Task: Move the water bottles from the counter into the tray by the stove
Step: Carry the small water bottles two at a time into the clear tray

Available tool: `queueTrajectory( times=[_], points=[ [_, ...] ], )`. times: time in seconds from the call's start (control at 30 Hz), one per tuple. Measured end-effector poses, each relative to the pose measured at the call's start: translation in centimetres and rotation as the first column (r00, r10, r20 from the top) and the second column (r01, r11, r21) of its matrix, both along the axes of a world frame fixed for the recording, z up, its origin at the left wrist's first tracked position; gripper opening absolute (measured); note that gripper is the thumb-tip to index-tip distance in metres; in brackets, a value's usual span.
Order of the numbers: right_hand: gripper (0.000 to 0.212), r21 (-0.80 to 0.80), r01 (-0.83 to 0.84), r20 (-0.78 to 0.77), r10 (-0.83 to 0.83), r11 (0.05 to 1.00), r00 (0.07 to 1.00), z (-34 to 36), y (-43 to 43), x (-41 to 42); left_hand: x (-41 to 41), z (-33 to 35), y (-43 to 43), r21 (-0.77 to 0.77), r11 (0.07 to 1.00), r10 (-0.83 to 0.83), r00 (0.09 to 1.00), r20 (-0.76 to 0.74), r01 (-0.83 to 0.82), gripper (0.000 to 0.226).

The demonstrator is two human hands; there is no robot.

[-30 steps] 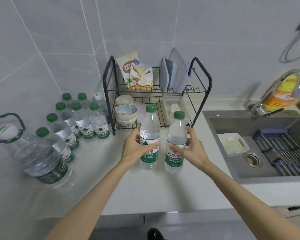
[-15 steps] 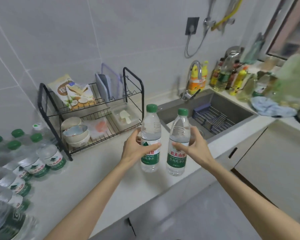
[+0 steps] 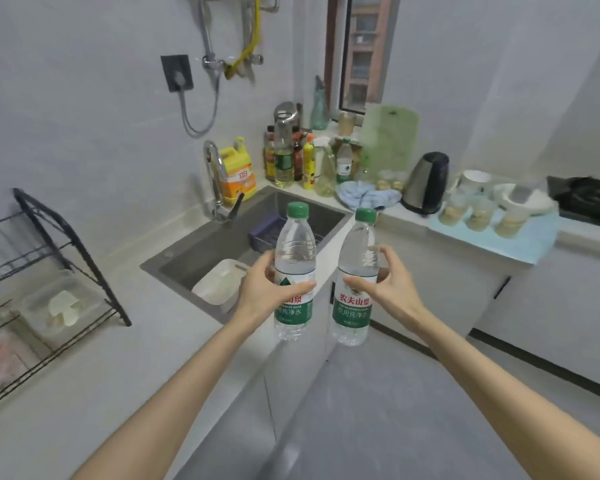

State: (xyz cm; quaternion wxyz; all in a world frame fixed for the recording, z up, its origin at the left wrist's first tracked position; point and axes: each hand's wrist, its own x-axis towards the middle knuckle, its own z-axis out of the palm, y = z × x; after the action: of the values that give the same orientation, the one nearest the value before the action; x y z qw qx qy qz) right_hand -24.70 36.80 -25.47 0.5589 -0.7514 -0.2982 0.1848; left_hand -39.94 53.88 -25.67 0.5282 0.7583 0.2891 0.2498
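A: Where are the water bottles at this moment?

B: Two are carried in the middle of the frame, in front of the corner of the sink. The left hand has fingers and thumb curled around the middle of the left bottle. The right hand grips the right bottle in the same way.

A: Why upright, and held at the middle?

B: I think a grip at the middle keeps a full bottle balanced, and with the cap up it can be stood down directly. One bottle for each hand saves a trip.

A: And the tray?

B: At the right of the frame, just beside the stove, lies a pale blue flat thing with cups on it. Probably this is the tray, but I cannot be sure. It is well apart from the bottles.
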Motion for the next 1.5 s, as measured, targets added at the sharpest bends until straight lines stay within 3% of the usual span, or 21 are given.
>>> queueTrajectory(
  times=[0.1,0.43,0.6,0.93,1.1,1.23,1.5],
  points=[
    [0.074,0.011,0.081,0.006,-0.081,0.997,0.997,0.4,-3.8,5.0,6.4,0.0,-2.3,-0.003,0.996,-0.088,0.996,0.009,0.088,0.066],
    [0.060,0.031,0.356,0.033,-0.357,0.934,0.934,1.5,-15.2,17.6,24.4,0.4,-10.7,0.010,0.945,-0.326,0.945,-0.028,0.327,0.093],
    [0.051,0.075,0.483,-0.015,-0.483,0.872,0.875,1.6,-19.7,22.4,32.6,0.2,-14.4,0.010,0.889,-0.457,0.889,-0.018,0.458,0.079],
    [0.065,0.103,0.713,-0.059,-0.711,0.693,0.700,1.2,-25.7,34.3,50.9,-0.1,-20.1,-0.028,0.702,-0.712,0.702,-0.002,0.711,0.076],
    [0.065,0.103,0.796,-0.054,-0.796,0.597,0.603,1.9,-28.2,39.5,59.4,0.6,-23.2,-0.022,0.604,-0.797,0.604,-0.005,0.797,0.086],
    [0.063,0.091,0.853,-0.035,-0.854,0.514,0.519,2.7,-31.0,42.9,65.1,1.7,-27.0,-0.024,0.514,-0.858,0.514,0.013,0.858,0.066],
    [0.061,0.088,0.928,-0.043,-0.929,0.363,0.368,2.7,-38.1,48.6,74.2,1.8,-36.1,-0.037,0.384,-0.922,0.385,0.038,0.923,0.064]
  ],
)
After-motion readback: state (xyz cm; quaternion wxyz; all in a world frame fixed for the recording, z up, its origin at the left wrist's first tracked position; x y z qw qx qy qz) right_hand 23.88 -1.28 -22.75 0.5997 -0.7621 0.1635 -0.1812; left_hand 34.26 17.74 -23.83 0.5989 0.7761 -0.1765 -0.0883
